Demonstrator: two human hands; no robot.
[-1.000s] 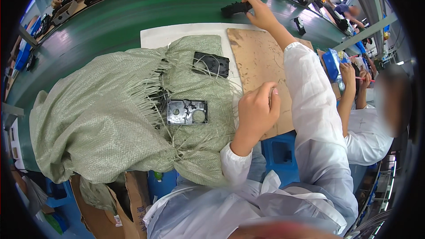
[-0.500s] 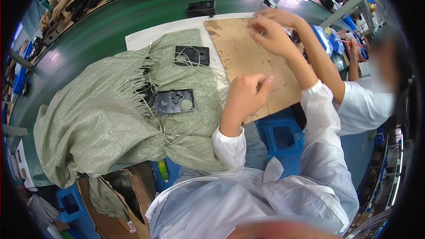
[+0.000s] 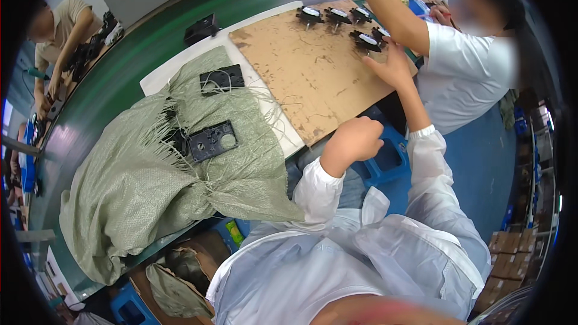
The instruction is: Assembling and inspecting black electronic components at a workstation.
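Observation:
My left hand [image 3: 354, 142] is closed above the lap, just off the near edge of the cardboard sheet [image 3: 301, 66]; whatever it may hold is hidden. Over the sheet's right side reaches my right hand [image 3: 394, 67], thumb and fingers apart. Its fingertips are by the nearest of several black parts with white round tops [image 3: 365, 41]; I cannot tell whether they touch. To the left, a black plastic housing [image 3: 212, 141] with a round hole and another black housing [image 3: 221, 79] with a pale cord lie on a green woven sack [image 3: 144, 186].
A co-worker [image 3: 463, 72] at the right stretches an arm across the far corner of the sheet. A black box [image 3: 201, 29] sits on the green conveyor belt [image 3: 253, 0]. Blue stools [image 3: 385, 156] and an open carton [image 3: 180, 271] stand below.
The view has turned, bringing the black parts on the cardboard into sight. My right hand has come to these parts, and the co-worker's arm now reaches farther away.

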